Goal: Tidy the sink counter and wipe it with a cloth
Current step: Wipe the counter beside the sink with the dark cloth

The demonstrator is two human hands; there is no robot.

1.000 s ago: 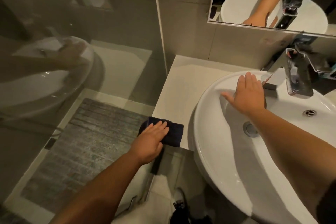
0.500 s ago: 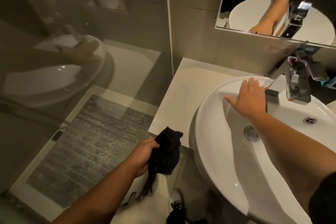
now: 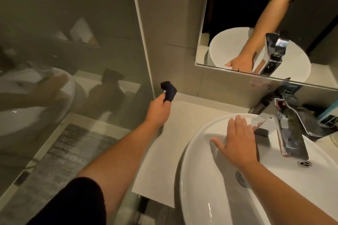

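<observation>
One white basin (image 3: 197,179) fills the lower right, and one pale bench (image 3: 182,124) runs to its left up to the wall. One mirror (image 3: 237,14) hangs above, and one chrome tap (image 3: 289,129) stands at the back of the basin. Two hands are seen. The right hand (image 3: 237,142) lies flat on the basin rim, fingers spread, gripping nothing. The left hand (image 3: 158,109) is above the far left part of the bench, near the wall; its fingers (image 3: 163,97) are closed round one dark cloth (image 3: 169,90), which sticks up over them. Approx. half a sec. ago this hand was low, off the bench's front edge, with the cloth hanging down; now it is raised and further back.
</observation>
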